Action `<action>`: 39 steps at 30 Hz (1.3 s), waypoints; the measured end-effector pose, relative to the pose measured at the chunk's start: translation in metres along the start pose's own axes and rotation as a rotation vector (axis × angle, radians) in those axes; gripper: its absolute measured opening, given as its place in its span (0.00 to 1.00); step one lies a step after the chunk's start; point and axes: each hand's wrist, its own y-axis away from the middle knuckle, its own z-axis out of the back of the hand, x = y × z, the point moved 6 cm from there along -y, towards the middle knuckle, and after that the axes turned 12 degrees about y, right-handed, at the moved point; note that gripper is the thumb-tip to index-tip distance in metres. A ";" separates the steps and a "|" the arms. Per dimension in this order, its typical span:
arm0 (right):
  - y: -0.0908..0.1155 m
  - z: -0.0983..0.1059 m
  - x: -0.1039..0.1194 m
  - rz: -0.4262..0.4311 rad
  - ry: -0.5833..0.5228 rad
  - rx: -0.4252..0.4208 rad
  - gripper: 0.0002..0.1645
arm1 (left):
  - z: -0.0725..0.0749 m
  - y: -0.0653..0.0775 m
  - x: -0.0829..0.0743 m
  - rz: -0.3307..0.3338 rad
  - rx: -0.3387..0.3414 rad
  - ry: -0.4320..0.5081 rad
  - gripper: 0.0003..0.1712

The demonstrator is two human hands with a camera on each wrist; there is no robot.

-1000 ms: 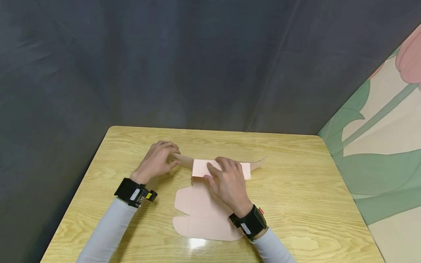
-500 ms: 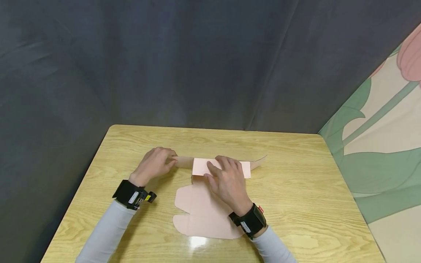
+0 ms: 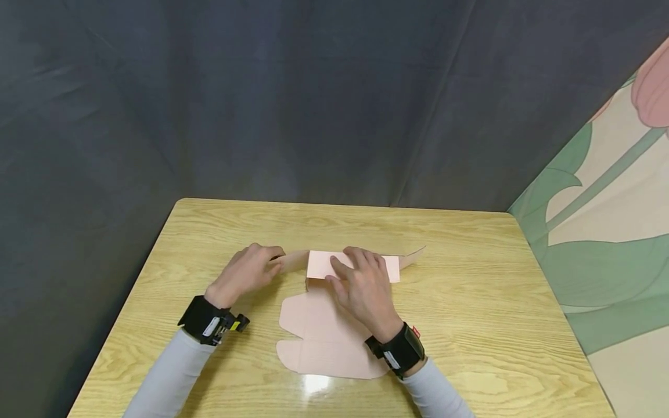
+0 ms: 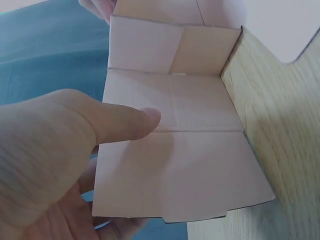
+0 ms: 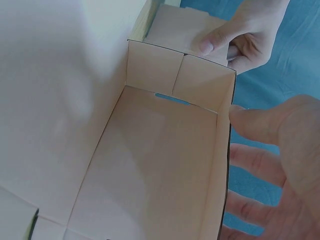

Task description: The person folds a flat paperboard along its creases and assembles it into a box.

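Observation:
A pink cardboard box (image 3: 319, 265), partly folded, stands on the table. In the right wrist view its inside shows a floor (image 5: 145, 160) with a narrow slot beside a raised end wall (image 5: 150, 67). My left hand (image 3: 250, 270) pinches the creased side flap (image 4: 185, 170), thumb on its inner face and fingers behind. My right hand (image 3: 363, 290) rests on the outside of the long wall (image 5: 217, 170), fingers spread along it and thumb tip at its rim. The wide lid panel (image 3: 329, 337) lies toward me with cut tabs at its left.
Another side flap (image 3: 412, 257) sticks out at the box's right. The wood-grain table (image 3: 470, 302) extends around the box. A dark curtain (image 3: 334, 104) hangs behind its far edge, and a flower-patterned cloth (image 3: 617, 232) hangs at the right.
My left hand has moved down slightly toward me, and the left flap it pinches now slants lower at its outer end. My right hand keeps its place on the box.

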 end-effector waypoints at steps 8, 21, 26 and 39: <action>0.001 0.003 0.000 0.002 0.002 -0.023 0.21 | -0.005 0.007 -0.013 -0.019 0.012 0.052 0.06; 0.001 0.004 -0.001 0.007 0.019 -0.021 0.20 | -0.018 0.010 -0.031 -0.028 0.045 0.151 0.11; 0.001 0.004 0.000 0.004 0.028 -0.016 0.20 | -0.019 0.010 -0.035 -0.016 0.038 0.161 0.09; 0.000 0.003 0.002 0.004 0.031 -0.006 0.21 | -0.028 0.012 -0.040 0.071 0.053 0.212 0.19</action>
